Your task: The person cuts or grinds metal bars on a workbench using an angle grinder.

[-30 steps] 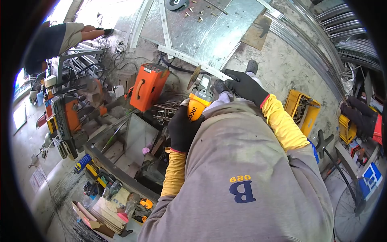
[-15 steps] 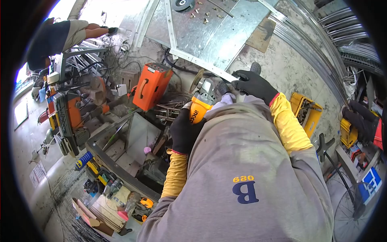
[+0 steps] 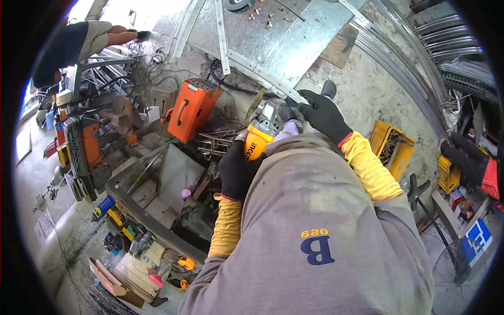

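My left hand (image 3: pixel 237 170), in a black glove, is wrapped around the yellow body of an angle grinder (image 3: pixel 258 140). The grinder's metal head points away from me, with a brownish disc (image 3: pixel 255 103) beside it. My gloved right hand (image 3: pixel 324 116) is closed on the near end of a flat metal bar (image 3: pixel 268 77), which has small holes along it. The bar runs to the upper left over the edge of a shiny metal sheet (image 3: pixel 278 39). Its far end lies by a second flat bar (image 3: pixel 221 37). My feet show just beyond my hands.
An orange machine with a handle (image 3: pixel 193 109) stands left of the grinder, near metal rods (image 3: pixel 216 143). A yellow crate (image 3: pixel 391 148) sits at the right. Long metal profiles (image 3: pixel 401 63) curve along the upper right. Cables lie on the floor. Other people are at both sides.
My right hand has shifted a little left and down with the bar's near end. The bar's far end now crosses the second bar higher up. The grinder stays in my left hand.
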Motion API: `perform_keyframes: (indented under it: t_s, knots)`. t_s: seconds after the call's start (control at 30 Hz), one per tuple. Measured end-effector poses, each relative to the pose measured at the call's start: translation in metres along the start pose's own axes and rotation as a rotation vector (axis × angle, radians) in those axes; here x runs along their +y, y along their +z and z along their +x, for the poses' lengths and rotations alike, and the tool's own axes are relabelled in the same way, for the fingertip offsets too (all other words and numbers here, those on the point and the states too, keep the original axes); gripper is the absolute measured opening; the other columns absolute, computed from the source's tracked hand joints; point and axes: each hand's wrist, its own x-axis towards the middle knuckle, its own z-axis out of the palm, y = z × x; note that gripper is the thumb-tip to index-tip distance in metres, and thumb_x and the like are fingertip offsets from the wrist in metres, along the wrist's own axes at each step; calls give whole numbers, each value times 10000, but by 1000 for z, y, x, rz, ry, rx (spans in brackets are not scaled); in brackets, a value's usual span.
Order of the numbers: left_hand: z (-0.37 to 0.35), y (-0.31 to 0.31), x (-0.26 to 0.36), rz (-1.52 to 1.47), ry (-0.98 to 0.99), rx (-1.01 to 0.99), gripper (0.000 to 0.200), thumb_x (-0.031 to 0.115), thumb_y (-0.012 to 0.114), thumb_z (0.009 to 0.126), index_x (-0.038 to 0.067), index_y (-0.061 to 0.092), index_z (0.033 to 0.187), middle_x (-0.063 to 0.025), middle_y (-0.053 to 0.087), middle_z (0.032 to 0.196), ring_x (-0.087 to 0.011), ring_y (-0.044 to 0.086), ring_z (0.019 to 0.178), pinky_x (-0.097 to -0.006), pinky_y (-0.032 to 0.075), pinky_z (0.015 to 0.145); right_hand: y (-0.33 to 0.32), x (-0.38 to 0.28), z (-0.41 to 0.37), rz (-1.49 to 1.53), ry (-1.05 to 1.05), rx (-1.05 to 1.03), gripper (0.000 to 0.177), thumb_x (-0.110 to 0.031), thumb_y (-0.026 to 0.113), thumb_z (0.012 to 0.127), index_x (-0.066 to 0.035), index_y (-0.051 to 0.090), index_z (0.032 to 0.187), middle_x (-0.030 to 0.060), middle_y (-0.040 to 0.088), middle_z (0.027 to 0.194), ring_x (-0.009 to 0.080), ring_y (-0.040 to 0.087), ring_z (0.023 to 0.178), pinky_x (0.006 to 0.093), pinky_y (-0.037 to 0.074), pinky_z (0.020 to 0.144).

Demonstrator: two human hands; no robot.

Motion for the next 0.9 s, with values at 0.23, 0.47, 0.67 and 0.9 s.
perform_keyframes:
  t_s: [0.23, 0.47, 0.67, 0.9]
  knots:
    - [5, 0, -2, -21, 32, -7, 716, 368, 933, 815, 86, 681, 1423, -188, 788, 1175, -385, 786, 1034, -459, 631, 852, -11, -43, -4, 32, 188, -157, 554, -267, 678, 1034, -71, 605, 1548, 198, 802, 1041, 278, 768, 891, 401, 594, 841]
    - [15, -2, -4, 61, 89, -41, 704, 396, 915, 848, 78, 678, 1429, -201, 784, 1205, -396, 784, 1047, -469, 630, 861, 20, 1, 7, -30, 7, -23, 549, -297, 681, 1024, -78, 621, 1523, 247, 778, 1229, 404, 748, 1134, 482, 565, 990]
    - [20, -8, 2, 53, 108, -92, 700, 395, 910, 858, 77, 676, 1437, -202, 786, 1195, -393, 784, 1043, -471, 626, 866, 17, -4, 9, -35, 77, -55, 540, -301, 686, 1030, -84, 626, 1521, 249, 760, 1285, 413, 730, 1177, 484, 560, 1009]
    - [23, -6, -1, 66, 134, -86, 706, 405, 914, 856, 74, 676, 1432, -192, 791, 1177, -390, 787, 1032, -463, 630, 845, 24, 2, 5, 22, 20, -28, 544, -301, 678, 1040, -90, 616, 1538, 242, 749, 1319, 412, 724, 1197, 482, 557, 1026]
